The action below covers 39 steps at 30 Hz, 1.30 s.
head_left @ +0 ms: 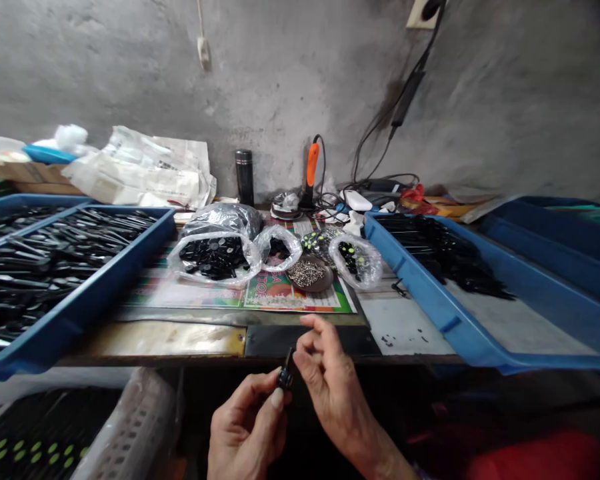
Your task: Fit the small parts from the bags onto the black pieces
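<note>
My left hand (253,423) pinches a small black plastic part (285,377) between thumb and fingers in front of the bench edge. A thin dark stem points up from this part; its exact kind is too small to tell. Close beside it on the right is my right hand (335,383), its fingers loosely curved and apart, with nothing visible in them. On the bench beyond lie a bag of black parts (215,257), a smaller bag of dark pieces (279,249), a dish of small metal pieces (307,273) and a bag of black and yellow-green pieces (355,260).
Blue trays of long black pieces stand at left (100,283) and right (415,280). An orange-handled tool (312,165) and a black flask (244,177) stand near the wall. Below the bench at left is a white crate (125,433).
</note>
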### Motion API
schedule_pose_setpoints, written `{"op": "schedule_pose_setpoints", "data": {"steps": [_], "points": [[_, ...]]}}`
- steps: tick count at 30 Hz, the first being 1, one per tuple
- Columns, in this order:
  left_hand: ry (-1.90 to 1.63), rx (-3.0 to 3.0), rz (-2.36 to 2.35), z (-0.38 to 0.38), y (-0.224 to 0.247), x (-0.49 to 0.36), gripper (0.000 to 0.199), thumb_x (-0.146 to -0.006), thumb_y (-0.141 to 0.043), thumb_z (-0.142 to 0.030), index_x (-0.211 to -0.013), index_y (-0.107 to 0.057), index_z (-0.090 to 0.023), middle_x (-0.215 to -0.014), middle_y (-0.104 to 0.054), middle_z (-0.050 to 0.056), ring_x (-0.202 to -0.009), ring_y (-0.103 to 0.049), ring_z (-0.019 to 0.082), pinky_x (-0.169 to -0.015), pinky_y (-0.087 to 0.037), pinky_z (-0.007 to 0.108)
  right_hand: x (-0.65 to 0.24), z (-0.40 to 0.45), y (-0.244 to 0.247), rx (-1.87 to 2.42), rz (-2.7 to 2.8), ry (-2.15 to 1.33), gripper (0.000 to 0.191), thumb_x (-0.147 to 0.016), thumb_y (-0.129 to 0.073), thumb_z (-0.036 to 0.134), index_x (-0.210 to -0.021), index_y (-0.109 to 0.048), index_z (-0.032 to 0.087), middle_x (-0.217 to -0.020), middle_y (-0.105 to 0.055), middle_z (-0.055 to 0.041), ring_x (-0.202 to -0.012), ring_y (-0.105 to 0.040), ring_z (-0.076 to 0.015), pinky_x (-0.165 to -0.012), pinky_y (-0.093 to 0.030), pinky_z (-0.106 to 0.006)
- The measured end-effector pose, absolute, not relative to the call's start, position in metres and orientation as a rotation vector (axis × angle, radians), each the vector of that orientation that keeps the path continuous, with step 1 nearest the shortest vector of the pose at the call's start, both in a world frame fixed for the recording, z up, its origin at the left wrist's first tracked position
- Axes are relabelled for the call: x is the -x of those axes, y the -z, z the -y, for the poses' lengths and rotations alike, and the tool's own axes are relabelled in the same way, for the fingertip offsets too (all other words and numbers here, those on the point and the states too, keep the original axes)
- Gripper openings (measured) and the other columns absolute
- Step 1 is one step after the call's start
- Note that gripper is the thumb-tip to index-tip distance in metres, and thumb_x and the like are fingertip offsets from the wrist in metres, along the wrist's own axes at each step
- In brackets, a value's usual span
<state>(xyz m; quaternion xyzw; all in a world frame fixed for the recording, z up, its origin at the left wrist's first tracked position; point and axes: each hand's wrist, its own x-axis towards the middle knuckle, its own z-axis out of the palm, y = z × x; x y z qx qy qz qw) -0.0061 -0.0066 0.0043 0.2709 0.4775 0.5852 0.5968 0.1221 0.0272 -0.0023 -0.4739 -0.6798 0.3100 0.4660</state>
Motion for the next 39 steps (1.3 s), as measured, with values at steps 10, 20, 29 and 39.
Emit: {"op": "schedule_pose_setpoints", "data": {"steps": [10, 20, 29, 39], "points": [[-1.328, -0.613, -1.123, 0.008, -0.008, 0.007, 0.045, -0.054, -0.091, -0.05, -0.079, -0.078, -0.015, -0.059, -0.064, 0.002, -0.041, -0.042, 0.004, -0.039, -0.029, 0.014, -0.122, -0.025, 0.001, 1.156, 1.65, -0.758, 0.037, -0.1, -0.046, 0.039, -0.133, -0.039, 0.024, -0.085, -0.055, 0.0017, -0.062, -0.058, -0.0123, -0.06, -0.049, -0.022], [-1.361, -0.643, -1.107, 0.01, -0.007, 0.007, 0.044, -0.058, -0.089, -0.05, -0.082, -0.078, -0.015, -0.057, -0.059, 0.0, -0.041, -0.039, 0.003, -0.038, -0.026, 0.013, -0.121, -0.022, 0.004, 1.179, 1.676, -0.747, 0.04, -0.098, -0.052, 0.043, -0.132, -0.039, 0.027, -0.088, -0.054, 0.0022, -0.063, -0.056, -0.0119, -0.062, -0.049, -0.023], [-1.33, -0.661, -1.095, 0.009, 0.0, 0.013, 0.042, -0.06, -0.089, -0.048, -0.084, -0.077, -0.016, -0.056, -0.058, -0.001, -0.041, -0.039, 0.003, -0.038, -0.028, 0.013, -0.119, -0.025, 0.003, 1.168, 1.677, -0.688, 0.032, -0.094, -0.058, 0.049, -0.109, -0.05, 0.022, -0.078, -0.051, 0.0036, -0.058, -0.05, -0.0116, -0.054, -0.042, -0.022], [-1.323, -0.696, -1.159, 0.01, 0.0, 0.01, 0.043, -0.061, -0.086, -0.053, -0.078, -0.076, -0.015, -0.048, -0.049, -0.004, -0.04, -0.038, 0.005, -0.039, -0.027, 0.016, -0.105, -0.021, 0.012, 1.12, 1.86, -0.128, 0.031, -0.107, -0.033, 0.037, -0.082, -0.045, 0.022, -0.068, -0.052, 0.0013, -0.056, -0.055, -0.0145, -0.054, -0.039, -0.026]]}}
